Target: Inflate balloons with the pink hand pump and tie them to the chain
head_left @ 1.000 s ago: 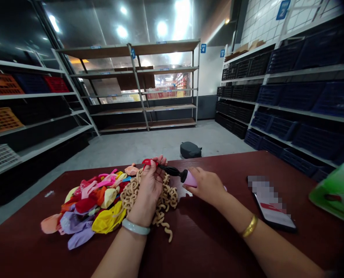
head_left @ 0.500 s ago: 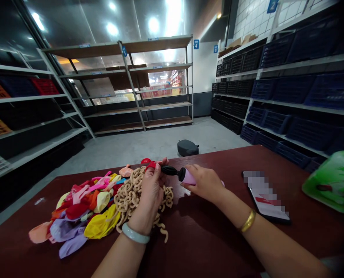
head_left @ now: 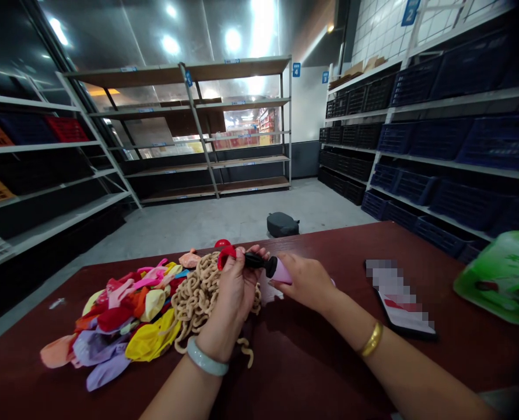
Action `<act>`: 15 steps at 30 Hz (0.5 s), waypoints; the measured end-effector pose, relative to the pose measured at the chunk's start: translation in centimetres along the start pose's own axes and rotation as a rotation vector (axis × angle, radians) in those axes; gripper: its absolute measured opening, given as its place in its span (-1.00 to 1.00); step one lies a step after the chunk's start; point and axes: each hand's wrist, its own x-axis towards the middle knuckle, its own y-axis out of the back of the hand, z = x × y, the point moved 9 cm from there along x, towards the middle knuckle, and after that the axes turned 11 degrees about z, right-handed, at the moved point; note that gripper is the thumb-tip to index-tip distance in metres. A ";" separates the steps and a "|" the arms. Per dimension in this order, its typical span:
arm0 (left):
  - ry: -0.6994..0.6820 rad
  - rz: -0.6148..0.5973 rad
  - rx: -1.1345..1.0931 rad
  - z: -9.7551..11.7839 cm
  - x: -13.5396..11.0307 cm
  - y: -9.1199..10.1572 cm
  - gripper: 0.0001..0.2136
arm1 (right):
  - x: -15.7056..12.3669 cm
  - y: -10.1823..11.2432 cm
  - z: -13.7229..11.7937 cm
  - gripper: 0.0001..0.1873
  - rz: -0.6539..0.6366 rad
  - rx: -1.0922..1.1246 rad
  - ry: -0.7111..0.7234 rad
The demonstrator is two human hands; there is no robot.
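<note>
Closed in my left hand point(head_left: 237, 280) is a red balloon point(head_left: 225, 256), held at the black nozzle of a balloon pump point(head_left: 282, 273). The left fingers partly hide where the balloon meets the nozzle. My right hand point(head_left: 305, 280) is wrapped round the pump's lilac body, which lies nearly level and points left. Under and beside the left wrist is a heap of tan, curly, rope-like pieces point(head_left: 193, 291). Left of that heap lie many limp balloons, among them a yellow balloon point(head_left: 152, 337) and a lilac balloon point(head_left: 97, 347). Another small, round red thing point(head_left: 222, 242) shows behind the held balloon.
On the right of the dark red table point(head_left: 312, 361) lie a phone point(head_left: 402, 300) and a green plastic bag point(head_left: 502, 277). A dark grey bag-like object point(head_left: 283, 224) is on the floor beyond. Racks with crates point(head_left: 447, 137) line the sides, and a shelf unit point(head_left: 237, 70) stands ahead.
The pump and my left hand have come closer together, with the left fingers now further along the black nozzle. More of the red balloon shows, opened out rounder. My right hand is still on the pump.
</note>
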 end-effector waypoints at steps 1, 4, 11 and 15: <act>-0.024 0.000 -0.017 0.3 -0.1 -0.1 -0.82 | 0.0 -0.1 -0.3 -0.46 -0.006 0.007 0.001; -0.097 -0.008 -0.051 1.6 -0.2 -0.5 -0.86 | -0.1 -0.3 -1.0 -0.45 -0.013 0.030 0.004; -0.320 0.082 -0.146 10.0 1.6 2.1 -0.86 | -0.1 -1.0 -0.7 -0.42 -0.042 0.027 0.002; -0.408 0.088 -0.164 13.0 1.8 3.0 -0.88 | 0.0 -1.0 -0.4 -0.48 -0.041 0.033 0.008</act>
